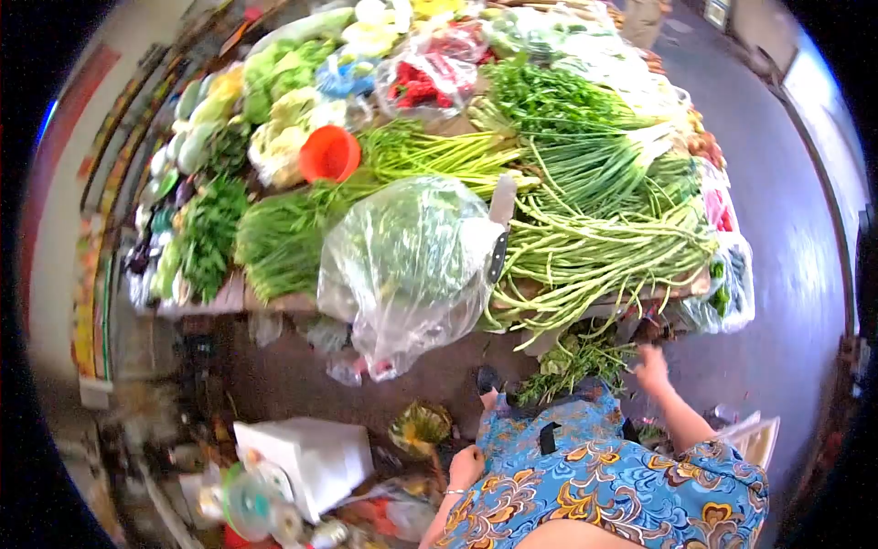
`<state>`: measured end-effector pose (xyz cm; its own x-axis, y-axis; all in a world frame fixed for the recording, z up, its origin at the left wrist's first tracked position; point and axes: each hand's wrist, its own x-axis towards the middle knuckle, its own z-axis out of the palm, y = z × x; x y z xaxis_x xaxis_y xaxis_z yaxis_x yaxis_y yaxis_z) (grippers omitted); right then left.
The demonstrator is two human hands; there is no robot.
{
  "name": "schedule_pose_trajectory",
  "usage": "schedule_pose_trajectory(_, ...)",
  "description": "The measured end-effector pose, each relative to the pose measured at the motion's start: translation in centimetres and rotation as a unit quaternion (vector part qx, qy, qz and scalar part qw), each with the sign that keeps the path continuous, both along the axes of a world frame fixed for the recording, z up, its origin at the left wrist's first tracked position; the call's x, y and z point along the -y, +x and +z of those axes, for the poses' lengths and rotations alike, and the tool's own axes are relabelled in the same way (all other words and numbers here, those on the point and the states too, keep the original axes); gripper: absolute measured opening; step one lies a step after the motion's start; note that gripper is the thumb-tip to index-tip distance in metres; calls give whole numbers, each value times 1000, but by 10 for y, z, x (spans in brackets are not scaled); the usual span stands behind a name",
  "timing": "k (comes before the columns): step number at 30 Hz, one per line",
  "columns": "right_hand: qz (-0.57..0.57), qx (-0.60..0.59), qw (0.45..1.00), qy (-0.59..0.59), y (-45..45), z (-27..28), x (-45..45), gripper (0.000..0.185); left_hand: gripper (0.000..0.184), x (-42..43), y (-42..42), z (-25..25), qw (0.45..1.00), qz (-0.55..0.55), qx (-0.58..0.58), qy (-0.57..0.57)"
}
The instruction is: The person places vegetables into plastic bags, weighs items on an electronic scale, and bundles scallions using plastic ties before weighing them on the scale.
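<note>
My left hand hangs beside my left thigh with its fingers curled in, and I see nothing in it. My right hand reaches forward low by the stall's front edge, to the right of a heap of leafy greens near the floor. Its fingers are small and blurred, so any grip cannot be made out. Above it, long green beans hang over the stall edge. A knife with a black handle lies between the beans and a clear plastic bag with a large green vegetable inside.
Spring onions, an orange-red container and bagged red peppers lie farther back on the stall. A white box stands at lower left near bags and a bundle on the floor. An aisle runs along the right.
</note>
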<state>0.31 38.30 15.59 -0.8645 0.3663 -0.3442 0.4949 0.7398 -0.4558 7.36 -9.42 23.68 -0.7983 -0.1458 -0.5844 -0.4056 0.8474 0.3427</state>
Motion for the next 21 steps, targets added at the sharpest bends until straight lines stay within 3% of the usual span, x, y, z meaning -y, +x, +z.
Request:
schedule_pose_trajectory(1, -19, 66, 995, -65, 26, -6, 26, 49, 17, 20, -5, -3, 1000, -19, 6, 6)
schedule_pose_trajectory(3, 62, 132, 974, -172, 63, -39, 74, 45, 18, 56, -32, -11, 992, -48, 1, 118)
schedule_pose_trajectory(5, 121, 228, 948, -187, 73, -24, 135, 45, 17, 81, -54, -7, 980, -91, -6, 177)
schedule_pose_trajectory(7, 214, 167, 951, -148, 98, -53, 188, 40, 16, 92, -77, -4, 976, -112, 48, 180)
schedule_pose_trajectory(11, 260, 260, 917, -153, 94, -2, 245, 30, 11, 71, -121, 31, 951, -102, 139, 258)
schedule_pose_trajectory(13, 240, 247, 920, -190, 113, -19, 255, 33, 9, 56, -129, 37, 934, -120, 142, 306)
schedule_pose_trajectory(16, 179, 205, 937, -220, 122, 29, 251, 36, 8, 26, -128, 50, 872, -24, 313, 375)
schedule_pose_trajectory(19, 102, 113, 958, -243, 141, 34, 252, 37, 8, 4, -116, 43, 830, -80, 390, 391)
schedule_pose_trajectory(21, 121, -26, 959, -253, 164, 13, 253, 33, 10, -11, -111, 43, 830, -148, 440, 310)
